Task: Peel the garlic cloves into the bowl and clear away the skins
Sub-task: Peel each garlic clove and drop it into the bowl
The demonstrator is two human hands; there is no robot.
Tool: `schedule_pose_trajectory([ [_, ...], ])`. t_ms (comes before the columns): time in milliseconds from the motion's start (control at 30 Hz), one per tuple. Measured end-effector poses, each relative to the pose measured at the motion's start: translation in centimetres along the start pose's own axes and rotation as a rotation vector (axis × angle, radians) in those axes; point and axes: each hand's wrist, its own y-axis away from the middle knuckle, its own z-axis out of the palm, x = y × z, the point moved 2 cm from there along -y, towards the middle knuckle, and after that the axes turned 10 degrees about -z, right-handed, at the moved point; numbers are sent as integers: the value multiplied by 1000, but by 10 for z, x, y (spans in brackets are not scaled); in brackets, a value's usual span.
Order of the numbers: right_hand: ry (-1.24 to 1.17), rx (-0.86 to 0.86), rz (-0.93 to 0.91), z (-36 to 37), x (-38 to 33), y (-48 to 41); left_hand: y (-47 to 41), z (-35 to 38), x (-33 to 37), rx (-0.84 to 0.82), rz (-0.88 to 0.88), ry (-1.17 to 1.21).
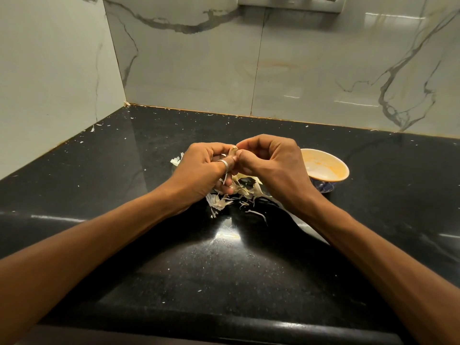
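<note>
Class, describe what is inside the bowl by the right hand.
Inside the bowl, the visible part is bare, pale with an orange tint; no cloves show. The right hand covers its left edge, so that part cannot be checked.

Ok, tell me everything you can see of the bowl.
The bowl is small, round and glossy, ceramic by its look, with a cream inside tinged orange toward the rim and a blue-and-white pattern on its outer wall. It stands upright on the black countertop, just right of the right hand, which hides its left edge. The visible part of its inside looks empty. Whether the hand touches it cannot be told.
</note>
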Motion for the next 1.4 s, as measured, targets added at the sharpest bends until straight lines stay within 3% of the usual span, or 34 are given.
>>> schedule_pose_trajectory([
  [200, 111, 11, -51, 0, -1, 0, 2, 1, 0, 33, 57, -94],
  [700, 36, 77, 71, -2, -2, -2, -3, 0, -5, 95, 132, -142],
  [933, 181, 64, 67, -4, -8, -3, -4, -2, -6, 123, 148, -166],
  [1400, 30, -16, 181, -5, -10, -4, -6, -6, -4, 167, 175, -152],
])
